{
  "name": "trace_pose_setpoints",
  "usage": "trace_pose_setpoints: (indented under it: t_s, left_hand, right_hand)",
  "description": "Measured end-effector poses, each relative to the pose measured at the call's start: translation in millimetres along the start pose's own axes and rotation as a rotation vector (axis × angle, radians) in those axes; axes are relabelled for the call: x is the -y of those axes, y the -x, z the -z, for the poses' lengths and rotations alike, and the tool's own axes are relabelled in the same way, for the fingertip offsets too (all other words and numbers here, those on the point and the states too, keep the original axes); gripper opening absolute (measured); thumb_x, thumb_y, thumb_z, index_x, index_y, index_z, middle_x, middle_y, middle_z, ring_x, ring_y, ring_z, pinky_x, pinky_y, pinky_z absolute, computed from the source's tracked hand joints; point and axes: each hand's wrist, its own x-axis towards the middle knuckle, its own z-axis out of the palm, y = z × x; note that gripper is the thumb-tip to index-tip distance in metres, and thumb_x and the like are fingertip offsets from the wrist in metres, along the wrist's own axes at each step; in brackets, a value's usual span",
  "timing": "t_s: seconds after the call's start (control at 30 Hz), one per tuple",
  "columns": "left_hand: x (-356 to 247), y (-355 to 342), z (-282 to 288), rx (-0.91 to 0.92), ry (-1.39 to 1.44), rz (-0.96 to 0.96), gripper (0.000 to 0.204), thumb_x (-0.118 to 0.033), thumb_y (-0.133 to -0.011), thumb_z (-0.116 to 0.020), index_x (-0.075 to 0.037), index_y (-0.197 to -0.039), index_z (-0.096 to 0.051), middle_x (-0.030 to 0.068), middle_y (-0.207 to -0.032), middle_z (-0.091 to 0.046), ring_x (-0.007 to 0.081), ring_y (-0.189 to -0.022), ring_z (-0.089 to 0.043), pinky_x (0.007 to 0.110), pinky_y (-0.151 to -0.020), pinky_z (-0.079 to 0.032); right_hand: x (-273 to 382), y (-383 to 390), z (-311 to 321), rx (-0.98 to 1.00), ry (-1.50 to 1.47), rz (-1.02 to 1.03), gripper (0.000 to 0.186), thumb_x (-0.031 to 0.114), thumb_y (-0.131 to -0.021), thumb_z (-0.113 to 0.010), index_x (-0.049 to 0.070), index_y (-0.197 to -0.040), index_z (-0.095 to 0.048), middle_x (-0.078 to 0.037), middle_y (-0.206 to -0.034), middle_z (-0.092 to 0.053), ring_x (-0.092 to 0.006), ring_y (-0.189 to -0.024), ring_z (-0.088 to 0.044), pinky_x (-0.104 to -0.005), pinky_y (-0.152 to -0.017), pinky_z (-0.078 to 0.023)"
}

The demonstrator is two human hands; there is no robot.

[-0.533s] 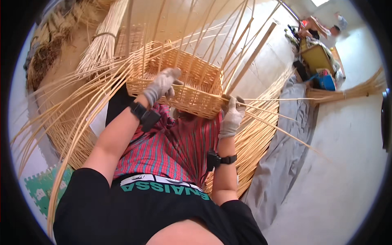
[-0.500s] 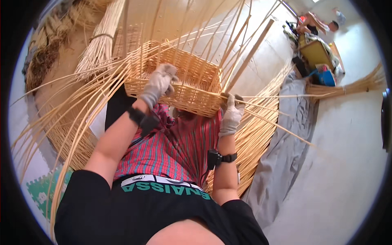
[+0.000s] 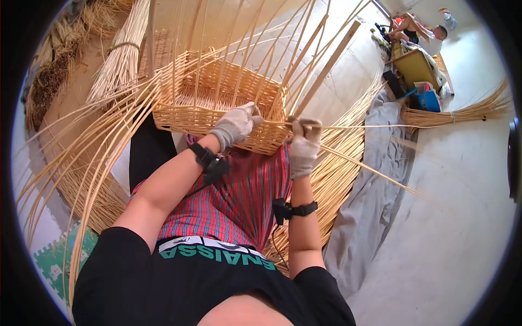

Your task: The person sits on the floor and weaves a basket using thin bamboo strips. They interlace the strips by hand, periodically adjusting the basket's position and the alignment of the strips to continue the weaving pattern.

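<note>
Left fingers (image 3: 252,108) now hold the wicker basket (image 3: 187,120) nearer my right hand (image 3: 304,146), which grips a cane (image 3: 353,127); both can work one end.

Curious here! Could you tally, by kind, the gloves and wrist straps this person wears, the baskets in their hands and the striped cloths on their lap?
Gloves: 2, one on the left hand, one on the right hand
Wrist straps: 2
Basket: 1
Striped cloth: 1
Total: 6
</note>
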Motion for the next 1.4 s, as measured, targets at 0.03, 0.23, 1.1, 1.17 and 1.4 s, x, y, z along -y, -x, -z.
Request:
trace_pose_setpoints:
  t_s: [0.03,0.23,1.1,1.17,1.4]
  left_hand:
    - [20.4,-8.9,-14.5,-0.139,-0.082,-0.169,0.028,-0.033,-0.100,-0.062,-0.011,-0.116,-0.062,0.0190,-0.091,-0.070,0.0355,-0.091,-0.069,0.044,-0.079,-0.052]
    - [-13.5,7.6,-10.5,-0.168,0.038,-0.072,0.031,-0.037,-0.099,-0.062,-0.006,-0.103,-0.063,0.0202,-0.090,-0.069,0.0386,-0.089,-0.067,0.046,-0.080,-0.051]
    - [-2.9,-5.4,-1.9,0.250,0.114,0.093,0.061,-0.016,-0.099,-0.055,-0.021,-0.155,-0.031,0.0173,-0.098,-0.069,0.0221,-0.063,-0.069,0.038,-0.059,-0.059]
    - [-13.4,13.3,11.8,0.283,0.320,0.026,0.068,-0.010,-0.100,-0.052,-0.020,-0.160,-0.023,0.0178,-0.108,-0.069,0.0226,-0.067,-0.070,0.039,-0.062,-0.061]
    - [118.3,101.7,89.5,-0.180,0.694,-0.071,0.032,-0.008,-0.100,-0.059,-0.003,-0.131,-0.058,0.0146,-0.114,-0.069,0.0181,-0.082,-0.071,0.029,-0.068,-0.061]
  right_hand:
    - [12.8,-10.4,-13.4,0.032,0.094,0.054,0.026,0.000,-0.095,-0.066,0.005,-0.118,-0.055,-0.018,-0.114,-0.072,-0.0293,-0.109,-0.071,-0.0358,-0.080,-0.062]
    - [59.0,-92.0,-92.1,0.002,0.938,0.588,0.074,-0.003,-0.092,-0.063,0.020,-0.157,-0.034,-0.016,-0.139,-0.059,-0.0292,-0.108,-0.069,-0.0391,-0.086,-0.059]
    - [40.5,50.4,21.1,0.042,0.512,-0.315,0.036,0.012,-0.101,-0.056,0.009,-0.135,-0.047,-0.015,-0.087,-0.073,-0.0282,-0.078,-0.073,-0.0360,-0.056,-0.057]
    - [36.0,39.6,-15.6,0.144,1.123,-0.062,0.053,0.023,-0.091,-0.068,0.019,-0.140,-0.047,-0.019,-0.085,-0.073,-0.0385,-0.082,-0.072,-0.0479,-0.070,-0.057]
    - [-37.7,-0.3,2.3,0.190,1.052,0.017,0.072,0.024,-0.081,-0.080,0.021,-0.145,-0.047,-0.023,-0.104,-0.073,-0.0397,-0.098,-0.071,-0.0471,-0.084,-0.056]
